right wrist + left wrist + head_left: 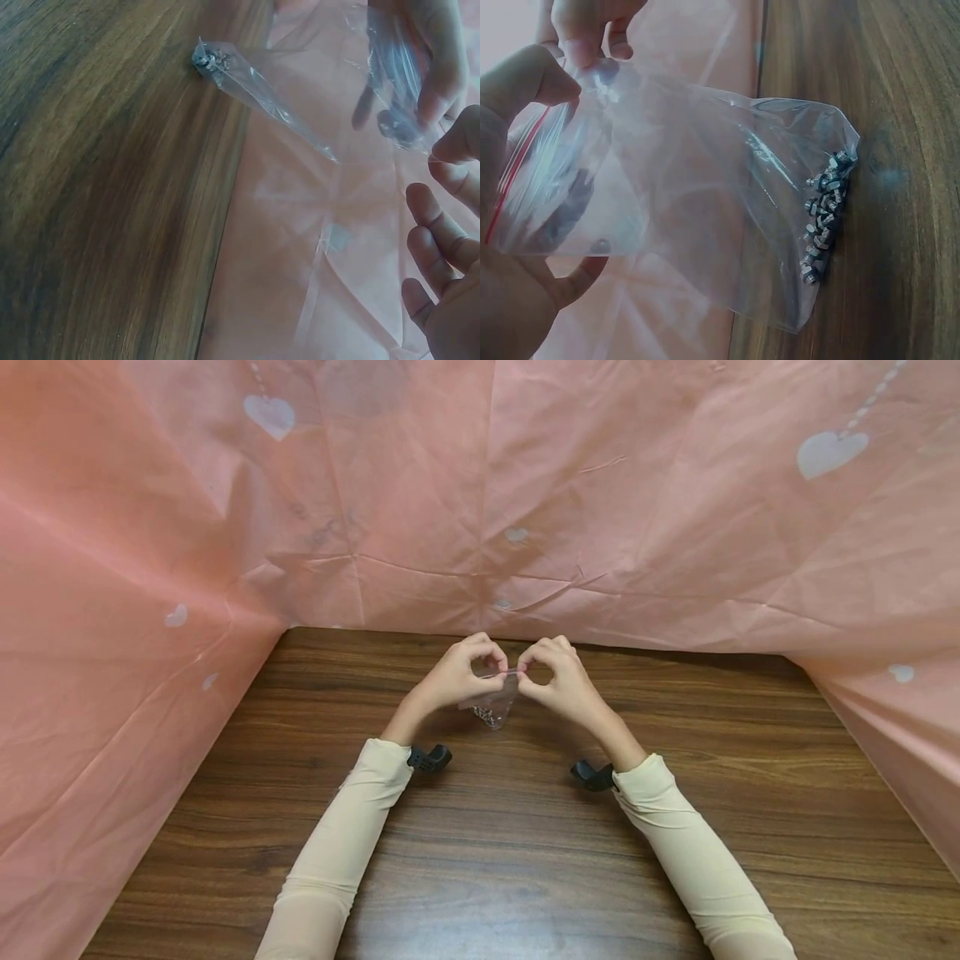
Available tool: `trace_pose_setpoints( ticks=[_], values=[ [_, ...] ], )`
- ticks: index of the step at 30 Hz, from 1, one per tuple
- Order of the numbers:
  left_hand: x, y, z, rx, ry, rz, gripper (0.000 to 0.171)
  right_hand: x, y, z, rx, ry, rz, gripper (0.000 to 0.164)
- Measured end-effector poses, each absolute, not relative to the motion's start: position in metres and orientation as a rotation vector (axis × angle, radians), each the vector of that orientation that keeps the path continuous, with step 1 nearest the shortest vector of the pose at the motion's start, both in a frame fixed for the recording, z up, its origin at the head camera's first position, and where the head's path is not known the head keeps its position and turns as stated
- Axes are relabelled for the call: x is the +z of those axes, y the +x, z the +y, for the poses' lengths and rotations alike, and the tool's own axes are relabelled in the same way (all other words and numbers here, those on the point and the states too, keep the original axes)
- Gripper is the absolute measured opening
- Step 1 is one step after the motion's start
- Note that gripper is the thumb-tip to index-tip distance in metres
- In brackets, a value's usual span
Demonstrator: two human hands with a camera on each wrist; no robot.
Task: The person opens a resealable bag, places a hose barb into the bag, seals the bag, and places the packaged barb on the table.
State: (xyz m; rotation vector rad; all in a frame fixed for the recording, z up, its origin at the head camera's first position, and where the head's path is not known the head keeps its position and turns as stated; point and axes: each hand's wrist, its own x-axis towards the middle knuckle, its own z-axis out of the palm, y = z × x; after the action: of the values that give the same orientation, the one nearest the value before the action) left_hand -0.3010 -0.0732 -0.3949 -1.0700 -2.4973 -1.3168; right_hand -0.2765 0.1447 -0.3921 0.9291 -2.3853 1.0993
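Observation:
Between the two hands hangs a clear zip-lock bag [697,172] with a red line along its top edge. Small shiny metal pieces that look like screws or bolts [826,214] are gathered in its bottom. The left hand [463,672] pinches the bag's top between thumb and fingers. At the top corner, close by, the right hand [558,677] pinches the same edge with thumb and forefinger. In the right wrist view, the right hand's other fingers [431,251] are spread apart and loosely bent. The bag's lower end hangs over the wooden table [480,843].
A pink cloth [420,510] with white hearts rises behind the table and along both sides. Each wrist wears a black strap device, one on the left wrist [430,758] and one on the right wrist [592,775].

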Motion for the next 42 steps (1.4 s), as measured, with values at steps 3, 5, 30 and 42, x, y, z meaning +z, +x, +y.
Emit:
trace_pose_setpoints(
  ticks=[3,5,30,42],
  values=[
    [-0.395,-0.301,-0.072,-1.236,-1.058,-2.502,0.008,-0.393,-0.277,0.144,1.059,0.925,-2.376,0.008],
    [-0.395,-0.300,-0.071,-1.175,-1.053,-2.504,0.008,-0.394,-0.277,0.144,1.029,0.919,-2.376,0.008],
    [-0.398,-0.294,-0.062,-0.926,-1.000,-2.496,0.008,-0.393,-0.275,0.139,0.884,0.900,-2.377,0.007],
    [-0.399,-0.295,-0.060,-0.965,-1.031,-2.477,0.009,-0.396,-0.274,0.138,0.871,0.900,-2.366,0.009]
  ],
)
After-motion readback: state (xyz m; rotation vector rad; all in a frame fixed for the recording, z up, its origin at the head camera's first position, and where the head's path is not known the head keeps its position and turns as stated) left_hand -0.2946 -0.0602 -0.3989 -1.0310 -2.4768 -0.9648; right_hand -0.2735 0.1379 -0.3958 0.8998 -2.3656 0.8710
